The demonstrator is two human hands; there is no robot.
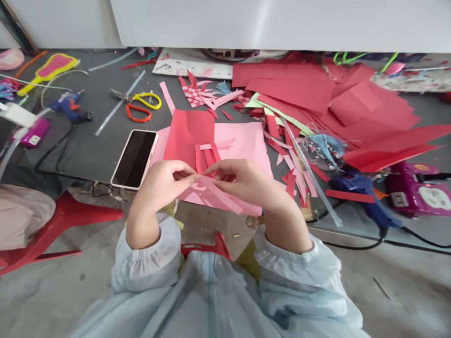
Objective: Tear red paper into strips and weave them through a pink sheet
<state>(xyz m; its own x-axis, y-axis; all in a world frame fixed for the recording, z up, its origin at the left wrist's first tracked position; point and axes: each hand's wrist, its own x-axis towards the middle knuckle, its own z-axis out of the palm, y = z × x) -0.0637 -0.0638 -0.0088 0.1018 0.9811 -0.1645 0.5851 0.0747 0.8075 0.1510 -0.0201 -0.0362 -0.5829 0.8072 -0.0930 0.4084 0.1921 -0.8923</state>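
Note:
My left hand (165,181) and my right hand (245,182) meet above the front of a pink paper sheet (244,140). Thumb and fingers of each are pinched on a small piece of red and pink paper strips (205,156), some strips crossing others. Pink strip ends (224,197) hang toward me below the fingertips. My fingers hide part of the joint between the strips. Under the piece lies a red paper sheet (190,126), on top of the pink one. A phone (135,158) with a dark screen rests left of my left hand.
Scissors (139,107) lie behind the phone. Red paper sheets (298,92) and paper scraps (292,166) cover the right side. One blue glue gun (365,191) is at right, another glue gun (70,107) at left, both with cables. A red stool (66,217) stands at left.

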